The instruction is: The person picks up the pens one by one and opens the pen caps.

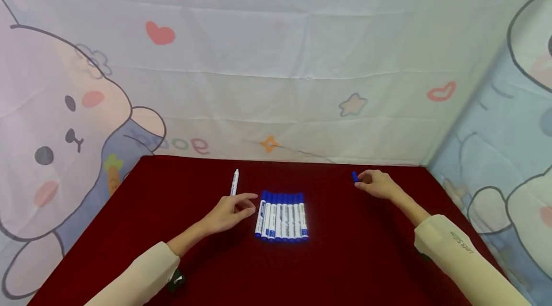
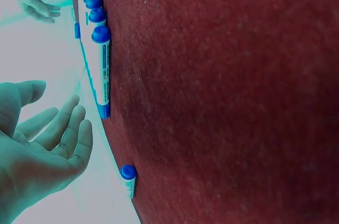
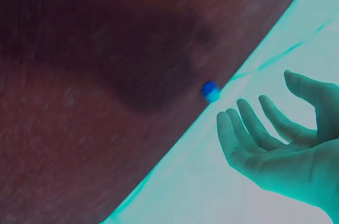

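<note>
Several white markers with blue caps [image 1: 282, 217] lie side by side in a row at mid-table. Just left of that row is my left hand [image 1: 228, 211], its fingers loosely bent and holding nothing. Beyond the left hand lies a single white marker [image 1: 235, 181] without its cap, its lower end hidden by the hand in the head view; its blue end [image 2: 128, 172] faces the left wrist camera. Over on the right, a loose blue marker cap [image 1: 354, 176] rests on the cloth. My right hand [image 1: 374, 184] is beside this cap, fingers relaxed and apart, with nothing in them.
A dark red cloth [image 1: 345, 258] covers the table. Behind it hangs a pale curtain [image 1: 276, 47] printed with hearts and cartoon animals, which also closes off the left and right sides.
</note>
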